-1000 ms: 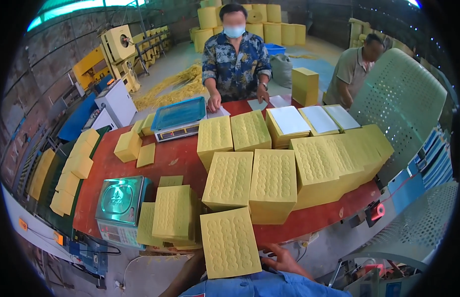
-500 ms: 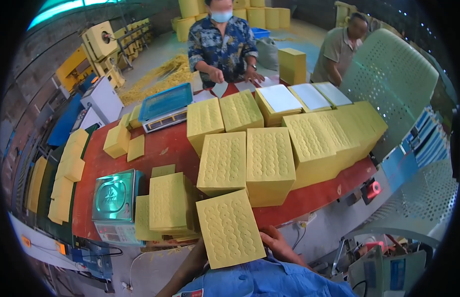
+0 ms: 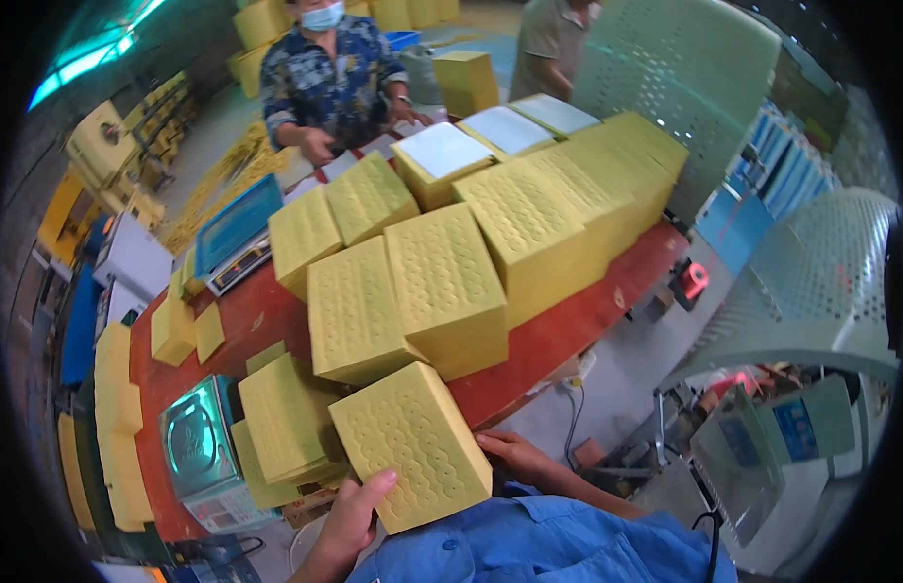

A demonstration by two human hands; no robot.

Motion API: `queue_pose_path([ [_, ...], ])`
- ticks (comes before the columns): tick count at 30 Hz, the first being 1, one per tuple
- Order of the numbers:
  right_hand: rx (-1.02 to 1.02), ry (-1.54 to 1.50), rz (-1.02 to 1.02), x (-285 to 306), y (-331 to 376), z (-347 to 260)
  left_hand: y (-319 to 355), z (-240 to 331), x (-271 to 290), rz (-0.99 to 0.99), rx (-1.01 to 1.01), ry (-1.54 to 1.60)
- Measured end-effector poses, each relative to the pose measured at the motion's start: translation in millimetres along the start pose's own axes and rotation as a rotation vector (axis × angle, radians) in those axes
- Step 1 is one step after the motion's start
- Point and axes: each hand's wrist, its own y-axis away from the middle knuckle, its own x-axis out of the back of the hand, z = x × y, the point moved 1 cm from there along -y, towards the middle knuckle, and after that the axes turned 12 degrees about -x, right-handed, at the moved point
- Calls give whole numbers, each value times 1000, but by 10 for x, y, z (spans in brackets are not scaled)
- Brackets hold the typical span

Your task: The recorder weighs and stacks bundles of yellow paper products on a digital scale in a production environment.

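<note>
A thick stack of yellow embossed paper (image 3: 403,447) stands at the near table edge, against my blue shirt, its top patterned with wavy rows of small rings. My left hand (image 3: 359,515) grips its near left side, the thumb lying on top and the other fingers hidden. From the right, my right hand (image 3: 517,457) presses its fingers to the stack's side; the fingertips are partly hidden. Just left sits a shorter, uneven yellow stack (image 3: 291,413). Two taller embossed stacks (image 3: 359,311) stand directly behind.
On the red table (image 3: 247,321) are a digital scale (image 3: 194,442), a second scale with a blue tray (image 3: 239,228) and white-topped stacks (image 3: 442,151). A person in camouflage (image 3: 335,87) works across the table, another person (image 3: 548,49) farther right. Perforated green chairs (image 3: 675,87) stand at right.
My view has swung right, so the scene shifts left. My left thumb now lies on top of the stack, where before the hand was hidden beside it. The stack has tilted, showing its right side.
</note>
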Motion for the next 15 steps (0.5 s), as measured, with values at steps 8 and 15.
queue_pose_path([
  [8, 28, -330, -49, 151, 110, 213, -87, -148, -133, -180, -44, -140],
  [15, 70, -363, -86, 139, 258, 127, -132, -64, -241, -292, -107, -268],
])
